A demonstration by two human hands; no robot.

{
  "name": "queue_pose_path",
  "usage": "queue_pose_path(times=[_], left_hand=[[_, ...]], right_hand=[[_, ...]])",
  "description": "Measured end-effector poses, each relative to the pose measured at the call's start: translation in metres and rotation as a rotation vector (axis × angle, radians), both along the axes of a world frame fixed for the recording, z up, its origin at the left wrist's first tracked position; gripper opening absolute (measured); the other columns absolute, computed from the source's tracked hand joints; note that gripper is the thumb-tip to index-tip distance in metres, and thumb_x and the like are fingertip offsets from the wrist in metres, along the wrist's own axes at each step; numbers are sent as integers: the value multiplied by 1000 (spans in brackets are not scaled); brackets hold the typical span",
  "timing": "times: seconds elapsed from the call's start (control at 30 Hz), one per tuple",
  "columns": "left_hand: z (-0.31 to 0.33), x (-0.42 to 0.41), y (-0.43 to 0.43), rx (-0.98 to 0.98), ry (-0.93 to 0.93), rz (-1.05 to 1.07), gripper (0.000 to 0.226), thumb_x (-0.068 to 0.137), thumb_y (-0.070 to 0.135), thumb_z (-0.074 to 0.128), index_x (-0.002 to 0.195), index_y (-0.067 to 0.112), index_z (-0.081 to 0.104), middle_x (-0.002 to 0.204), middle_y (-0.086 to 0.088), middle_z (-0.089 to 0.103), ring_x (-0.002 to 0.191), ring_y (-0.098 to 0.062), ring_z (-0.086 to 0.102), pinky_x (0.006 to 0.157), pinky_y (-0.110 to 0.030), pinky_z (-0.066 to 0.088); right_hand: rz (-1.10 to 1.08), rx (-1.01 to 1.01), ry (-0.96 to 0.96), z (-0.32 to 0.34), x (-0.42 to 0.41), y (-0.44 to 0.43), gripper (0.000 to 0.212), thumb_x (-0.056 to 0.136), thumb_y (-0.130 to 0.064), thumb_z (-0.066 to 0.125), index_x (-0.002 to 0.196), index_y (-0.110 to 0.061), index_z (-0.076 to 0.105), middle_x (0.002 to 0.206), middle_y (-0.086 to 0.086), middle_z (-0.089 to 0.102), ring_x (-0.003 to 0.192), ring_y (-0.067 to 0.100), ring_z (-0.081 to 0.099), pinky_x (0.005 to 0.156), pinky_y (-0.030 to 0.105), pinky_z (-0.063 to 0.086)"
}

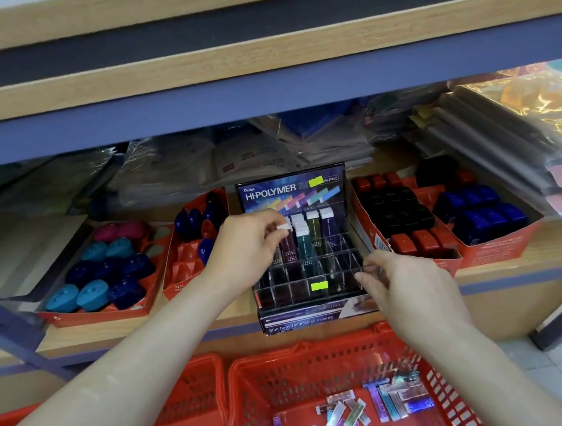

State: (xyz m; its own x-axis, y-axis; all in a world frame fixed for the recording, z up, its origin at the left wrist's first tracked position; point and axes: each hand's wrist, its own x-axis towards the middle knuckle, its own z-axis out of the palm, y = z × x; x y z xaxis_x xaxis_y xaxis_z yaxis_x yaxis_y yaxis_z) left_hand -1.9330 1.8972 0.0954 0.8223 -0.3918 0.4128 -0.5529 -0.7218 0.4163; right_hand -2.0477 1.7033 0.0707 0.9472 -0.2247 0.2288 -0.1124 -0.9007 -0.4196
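Both forearms reach up to the wooden shelf [495, 290]. The left hand [247, 240] pinches a slim white-capped purple eraser [284, 227] standing in the clear acrylic compartment display [287, 292]. The right hand [411, 290], fingers curled, grips the display's right edge.

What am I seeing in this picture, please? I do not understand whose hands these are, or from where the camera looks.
There is no machine here. A person wears one camera on the head, and it looks forward and down at their own two bare arms. On the shop shelf stands a clear rack of slim erasers. The left hand pinches the white top of one eraser in the rack. The right hand holds the rack's right edge. Below is a red basket with more loose erasers.
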Motion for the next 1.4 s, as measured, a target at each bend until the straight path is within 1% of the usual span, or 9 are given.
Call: queue_pose_path(times=[0.3, 0.4, 0.53, 0.67, 0.8, 1.03, 1.13, 1.27, 1.4], left_hand=[[-9, 14, 6, 155, -99, -5, 20, 81, 23, 77, 98, 12, 73, 94, -2, 66, 91, -20, 60, 82, -35, 52], [1, 8, 11, 56, -89, 37, 18, 81, 20, 77, 98, 15, 73, 92, 6, 61, 87, -12, 57, 81, -25, 49], [16, -31, 22, -79, -144, 16, 9, 84, 14, 71, 88, 22, 73, 77, 18, 59, 68, -4, 54, 68, -5, 39], [-10, -94, 28, -204, 17, -227, 9, 82, 14, 70, 82, 24, 72, 70, 13, 63, 65, -8, 56, 58, -13, 42], [-93, -126, 17, 103, 312, -333, 9, 83, 22, 66, 87, 28, 70, 73, 17, 60, 70, 4, 54, 66, -12, 38], [-268, -162, -2, 837, 721, -412, 26, 87, 23, 57, 112, 19, 66, 115, -7, 67, 111, -29, 59, 80, -31, 47], [-322, -184, -5, 911, 753, -450, 43, 85, 16, 63, 127, 19, 55, 136, -11, 51, 124, -32, 48, 91, -38, 47], [-371, -203, -8, 942, 792, -501, 87, 84, 13, 65, 153, 22, 14, 161, -3, 4, 145, -30, 11, 105, -50, 40], [-389, -213, -16, 917, 679, -455, 85, 83, 30, 68, 151, 19, 18, 151, -2, 28, 136, -26, 27, 101, -45, 36]], right_hand=[[41, -11, 22, -3, -1, 9, 27, 95, -33, 56, 123, -33, 55, 92, -4, 67, 88, 23, 64, 69, 34, 51], [69, -17, -1, 2, -8, -1, 37, 95, -29, 55, 130, -37, 46, 87, -6, 68, 71, 17, 63, 63, 38, 54], [98, 73, -2, 11, -27, -17, 16, 94, -26, 56, 108, -33, 57, 75, -10, 66, 58, 4, 59, 56, 31, 52], [158, 21, 244, -4, -48, -33, 7, 91, -28, 61, 88, -34, 63, 74, -13, 66, 68, 3, 61, 65, 29, 51], [213, -148, 502, -46, -66, -42, 8, 91, -30, 58, 97, -31, 63, 92, -11, 69, 90, 12, 63, 69, 26, 41], [323, -166, 949, -170, -111, -42, 35, 92, -31, 60, 125, -21, 56, 118, 6, 65, 111, 28, 59, 82, 30, 43], [345, -147, 1080, -208, -119, -41, 43, 93, -31, 59, 133, -17, 53, 130, 11, 60, 118, 30, 57, 86, 31, 44], [305, -57, 1152, -261, -121, -44, 50, 91, -31, 61, 137, -15, 49, 134, 13, 58, 121, 31, 55, 92, 31, 44], [309, 26, 1130, -313, -119, -32, 63, 86, -32, 68, 139, -12, 41, 135, 14, 52, 123, 31, 52, 97, 33, 43]])
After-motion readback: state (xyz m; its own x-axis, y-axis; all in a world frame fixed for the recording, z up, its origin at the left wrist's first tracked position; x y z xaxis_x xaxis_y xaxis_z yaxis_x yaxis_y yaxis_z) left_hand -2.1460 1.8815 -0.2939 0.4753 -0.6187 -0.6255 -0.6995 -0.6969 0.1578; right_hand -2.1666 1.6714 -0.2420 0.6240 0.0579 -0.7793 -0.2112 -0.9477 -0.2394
